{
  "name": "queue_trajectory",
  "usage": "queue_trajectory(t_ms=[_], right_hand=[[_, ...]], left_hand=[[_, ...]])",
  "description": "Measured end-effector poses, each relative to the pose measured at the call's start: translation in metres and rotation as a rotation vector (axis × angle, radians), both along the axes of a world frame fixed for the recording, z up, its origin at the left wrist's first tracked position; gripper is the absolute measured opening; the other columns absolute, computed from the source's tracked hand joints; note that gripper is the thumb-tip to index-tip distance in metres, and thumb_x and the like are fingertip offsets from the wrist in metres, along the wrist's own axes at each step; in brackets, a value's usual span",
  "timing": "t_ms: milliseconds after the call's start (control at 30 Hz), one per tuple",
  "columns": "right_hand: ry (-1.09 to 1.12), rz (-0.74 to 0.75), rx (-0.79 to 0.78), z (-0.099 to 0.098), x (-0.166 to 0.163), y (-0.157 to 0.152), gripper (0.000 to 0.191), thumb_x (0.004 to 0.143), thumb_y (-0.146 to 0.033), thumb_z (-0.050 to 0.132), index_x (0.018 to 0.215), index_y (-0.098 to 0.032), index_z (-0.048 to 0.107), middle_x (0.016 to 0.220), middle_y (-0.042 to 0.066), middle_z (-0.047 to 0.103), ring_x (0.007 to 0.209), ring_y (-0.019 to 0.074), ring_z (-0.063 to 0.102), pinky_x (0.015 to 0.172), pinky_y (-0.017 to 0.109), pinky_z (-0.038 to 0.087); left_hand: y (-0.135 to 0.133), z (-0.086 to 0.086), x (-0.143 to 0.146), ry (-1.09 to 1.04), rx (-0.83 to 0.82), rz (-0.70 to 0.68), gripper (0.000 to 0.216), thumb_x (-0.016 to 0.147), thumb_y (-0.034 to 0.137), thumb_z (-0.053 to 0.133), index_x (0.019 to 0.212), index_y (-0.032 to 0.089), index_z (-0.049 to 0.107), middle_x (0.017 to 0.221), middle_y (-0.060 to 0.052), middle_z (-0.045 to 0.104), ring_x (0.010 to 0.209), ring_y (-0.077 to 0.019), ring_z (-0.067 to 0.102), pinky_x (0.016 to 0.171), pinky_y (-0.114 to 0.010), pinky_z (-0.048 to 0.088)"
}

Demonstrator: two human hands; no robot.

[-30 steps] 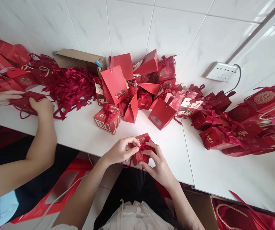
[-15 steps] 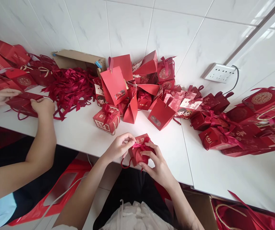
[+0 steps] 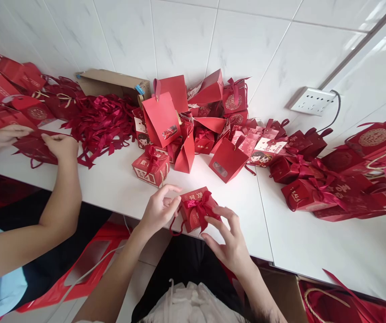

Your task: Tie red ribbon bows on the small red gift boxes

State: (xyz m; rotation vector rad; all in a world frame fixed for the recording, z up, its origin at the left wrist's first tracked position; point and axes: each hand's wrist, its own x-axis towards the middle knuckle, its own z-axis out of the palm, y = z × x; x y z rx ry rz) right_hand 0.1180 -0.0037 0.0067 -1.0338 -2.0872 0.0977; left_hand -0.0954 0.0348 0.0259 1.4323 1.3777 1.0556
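A small red gift box [image 3: 190, 220] with gold lettering lies at the table's front edge. Across its top a dark pink ribbon bow [image 3: 202, 206] is tied, and a red cord handle hangs at its left side. My left hand [image 3: 159, 210] is just left of the box, its fingers apart and holding nothing. To the right, my right hand [image 3: 228, 237] has its fingers spread, with the fingertips at the bow's right loop; whether they touch it I cannot tell. Behind, another red box [image 3: 150, 167] with a bow and rope handle stands upright on the table.
A heap of red boxes [image 3: 209, 130] lies along the tiled wall, beside a pile of loose ribbons [image 3: 103, 121] and a cardboard box [image 3: 112, 83]. More boxes [image 3: 314, 195] stand at right, below a power socket [image 3: 310, 101]. A co-worker's hands [image 3: 60, 146] handle a red item at left.
My left hand has let go of the ribbon and moved left off the box. My right hand has drawn back a little to the right, its fingers spreading. The bow now shows more fully.
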Motion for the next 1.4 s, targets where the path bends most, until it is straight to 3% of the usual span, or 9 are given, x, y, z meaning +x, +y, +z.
queue_trajectory(t_ms=[67,167,467,600,733,800,1000,1200,1400], right_hand=[[0.096,-0.093,-0.049,0.0,0.001,-0.006,0.012,0.091,-0.024,0.051,0.095,-0.015,0.059,0.086,0.01,0.06,0.081,0.0195,0.061,0.069,0.033,0.051],[0.077,-0.181,-0.266,-0.004,-0.001,-0.013,0.026,0.094,-0.03,0.044,0.076,-0.017,0.058,0.061,0.003,0.059,0.053,0.0144,0.055,0.053,0.026,0.043],[0.313,-0.108,-0.799,-0.023,-0.024,-0.014,0.04,0.09,-0.047,0.043,0.061,-0.02,0.047,0.046,-0.002,0.049,0.042,0.0118,0.046,0.041,0.022,0.034],[0.313,0.021,-0.945,-0.017,-0.028,-0.018,0.041,0.09,-0.042,0.042,0.056,-0.021,0.046,0.046,0.0,0.052,0.042,0.0127,0.047,0.042,0.024,0.037],[0.106,0.406,-1.115,0.007,-0.005,-0.015,0.026,0.087,-0.033,0.052,0.068,-0.019,0.065,0.066,0.004,0.067,0.057,0.0168,0.06,0.054,0.028,0.047],[0.101,0.458,-1.183,0.021,0.013,-0.003,0.027,0.085,-0.04,0.055,0.072,-0.019,0.067,0.068,0.004,0.067,0.059,0.0169,0.061,0.054,0.027,0.047],[0.247,-0.24,-0.737,0.032,0.022,0.056,0.049,0.085,-0.062,0.042,0.06,-0.02,0.047,0.052,-0.002,0.047,0.049,0.0112,0.041,0.048,0.024,0.034],[0.222,-0.273,-0.693,0.013,-0.01,0.076,0.046,0.083,-0.057,0.047,0.056,-0.022,0.036,0.05,-0.005,0.042,0.048,0.0106,0.036,0.049,0.024,0.032],[0.556,-0.201,-0.787,-0.003,-0.011,0.064,0.039,0.084,-0.054,0.047,0.064,-0.021,0.042,0.056,-0.004,0.044,0.051,0.0103,0.039,0.05,0.023,0.033]], left_hand=[[-0.001,0.002,0.001,0.112,-0.007,0.056,0.023,0.083,0.041,0.051,0.075,0.021,0.046,0.053,0.008,0.042,0.042,-0.009,0.044,0.047,-0.022,0.034],[-0.003,0.004,0.007,0.248,-0.069,0.038,0.034,0.083,0.049,0.05,0.065,0.02,0.044,0.055,0.006,0.045,0.05,-0.0109,0.046,0.052,-0.023,0.035],[-0.004,-0.007,0.022,0.147,-0.092,-0.017,0.029,0.084,0.045,0.048,0.069,0.02,0.048,0.063,0.003,0.055,0.06,-0.0137,0.054,0.058,-0.023,0.041],[-0.002,-0.011,0.019,0.071,-0.109,-0.015,0.03,0.084,0.045,0.048,0.068,0.02,0.045,0.057,0.005,0.048,0.052,-0.0117,0.049,0.052,-0.022,0.038],[0.009,-0.015,0.011,0.045,-0.075,-0.063,0.03,0.083,0.045,0.051,0.069,0.02,0.046,0.06,0.006,0.047,0.051,-0.0095,0.045,0.051,-0.021,0.037],[0.018,-0.016,0.005,0.05,-0.057,-0.129,0.03,0.083,0.046,0.052,0.07,0.019,0.047,0.061,0.005,0.047,0.051,-0.009,0.043,0.051,-0.02,0.036],[0.039,-0.015,-0.001,0.064,-0.079,-0.246,0.032,0.081,0.047,0.053,0.068,0.018,0.048,0.058,0.006,0.043,0.048,-0.0087,0.04,0.047,-0.02,0.033],[0.026,-0.011,0.017,0.149,-0.04,-0.015,0.034,0.082,0.049,0.051,0.067,0.019,0.05,0.063,0.002,0.054,0.061,-0.0133,0.052,0.058,-0.023,0.04],[0.014,-0.015,0.032,0.138,-0.041,0.125,0.032,0.083,0.045,0.047,0.063,0.02,0.041,0.059,0.003,0.048,0.058,-0.0129,0.049,0.058,-0.023,0.038]])
